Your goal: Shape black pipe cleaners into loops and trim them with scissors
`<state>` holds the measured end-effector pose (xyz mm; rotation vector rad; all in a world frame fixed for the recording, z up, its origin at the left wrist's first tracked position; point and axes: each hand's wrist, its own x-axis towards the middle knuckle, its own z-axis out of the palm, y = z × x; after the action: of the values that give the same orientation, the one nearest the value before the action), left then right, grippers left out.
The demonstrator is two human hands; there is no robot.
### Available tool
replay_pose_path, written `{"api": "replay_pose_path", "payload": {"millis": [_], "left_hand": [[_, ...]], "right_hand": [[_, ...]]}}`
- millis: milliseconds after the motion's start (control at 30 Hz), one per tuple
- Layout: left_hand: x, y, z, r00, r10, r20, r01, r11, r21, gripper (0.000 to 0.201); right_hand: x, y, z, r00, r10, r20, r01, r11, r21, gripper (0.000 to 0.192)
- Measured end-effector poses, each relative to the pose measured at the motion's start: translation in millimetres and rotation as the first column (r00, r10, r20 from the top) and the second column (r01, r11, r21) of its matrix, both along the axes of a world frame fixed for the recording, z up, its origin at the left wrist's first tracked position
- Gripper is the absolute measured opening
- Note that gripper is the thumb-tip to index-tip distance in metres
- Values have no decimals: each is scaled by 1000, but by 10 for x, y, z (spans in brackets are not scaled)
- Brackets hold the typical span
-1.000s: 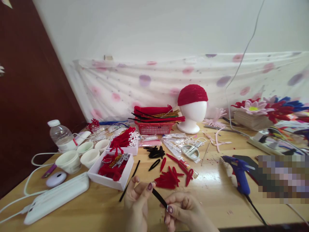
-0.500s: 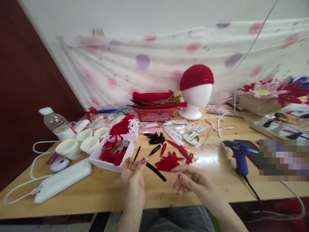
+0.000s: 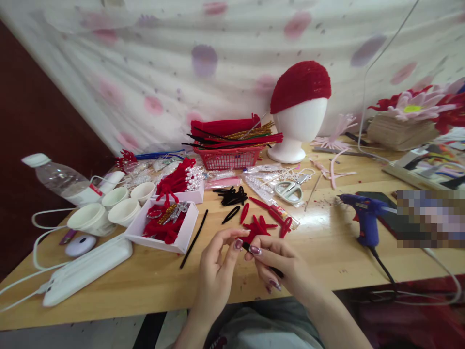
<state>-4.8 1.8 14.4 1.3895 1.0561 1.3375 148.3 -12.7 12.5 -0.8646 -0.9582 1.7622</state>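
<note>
My left hand (image 3: 218,266) and my right hand (image 3: 283,264) meet above the table's front part, both pinching a short black pipe cleaner (image 3: 276,272). Its middle shows between my fingertips, and one end pokes out below my right fingers. Just beyond my hands lies a pile of red pipe-cleaner loops (image 3: 260,226), partly covered by my fingers. Behind my left hand is a single black loop (image 3: 231,214), with a heap of black loops (image 3: 229,196) farther back. Another straight black pipe cleaner (image 3: 194,239) rests on the table left of my left hand.
White boxes (image 3: 186,237) of red pieces, paper cups (image 3: 124,212) and a white power bank (image 3: 89,271) stand left. Behind are a red basket (image 3: 228,159) of pipe cleaners, scissors (image 3: 289,192) and a red-capped foam head (image 3: 300,121). A blue glue gun (image 3: 365,215) lies right.
My right hand has come in and now pinches the black pipe cleaner together with my left. A second black piece that was at my left hand now lies on the table. The view has tilted down.
</note>
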Motion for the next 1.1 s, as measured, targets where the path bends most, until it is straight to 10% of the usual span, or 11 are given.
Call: {"api": "replay_pose_path", "payload": {"millis": [200,467,1100], "left_hand": [[-238,122,99,814,-41,-579,436,701,564,27],[-305,237,199,552,232,-801,721,350,599,24],[-157,168,294,377,134,-916,891,220,398,28]], "right_hand": [[112,33,-37,923,199,-330,-263,951,-161,17],[247,79,-69,808,341,-481,-501,827,-256,12],[263,-20,-217,955,252,-158,-291,903,-317,4]]}}
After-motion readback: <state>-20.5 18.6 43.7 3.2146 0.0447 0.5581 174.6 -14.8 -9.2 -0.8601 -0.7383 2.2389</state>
